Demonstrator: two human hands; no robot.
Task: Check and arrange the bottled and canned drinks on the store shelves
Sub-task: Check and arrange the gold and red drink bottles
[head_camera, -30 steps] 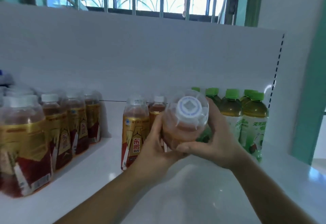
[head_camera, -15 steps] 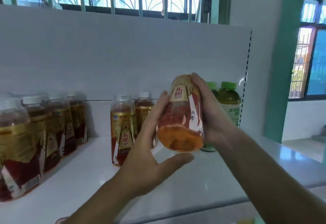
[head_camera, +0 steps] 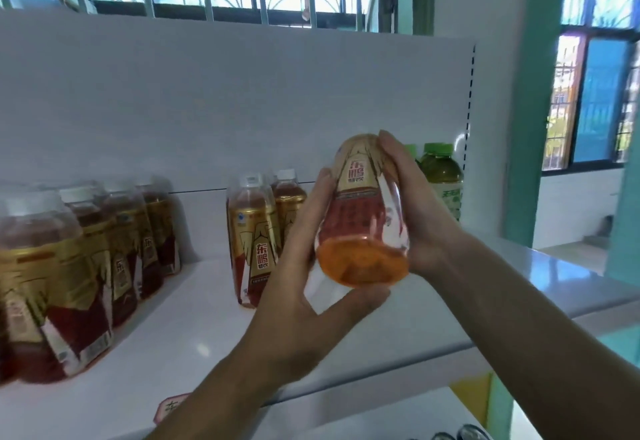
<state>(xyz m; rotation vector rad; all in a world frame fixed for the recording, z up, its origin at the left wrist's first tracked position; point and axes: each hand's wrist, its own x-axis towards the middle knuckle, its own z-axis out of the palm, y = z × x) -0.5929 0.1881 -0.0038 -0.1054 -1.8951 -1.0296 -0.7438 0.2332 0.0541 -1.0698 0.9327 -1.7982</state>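
Note:
Above the white shelf (head_camera: 194,346) I hold a gold-and-red labelled drink bottle (head_camera: 363,214), tilted so its orange bottom faces me and its cap points away. My left hand (head_camera: 304,266) cups its left side with the thumb under the base. My right hand (head_camera: 419,211) wraps its right side, fingers reaching over the top. Two like bottles (head_camera: 256,232) stand upright on the shelf just left of my hands. A row of the same bottles (head_camera: 69,266) lines the far left. Green-capped tea bottles (head_camera: 443,176) stand behind my right hand, partly hidden.
The shelf's white back panel (head_camera: 242,100) rises behind the bottles, with a barred window above. The shelf's right end (head_camera: 568,280) is close by, beside a teal pillar (head_camera: 533,128). Can tops (head_camera: 460,434) show on the lower shelf at bottom right.
I have turned the bottle from cap facing me to bottom facing me, and lifted it slightly. My view has shifted right, so fewer green bottles show.

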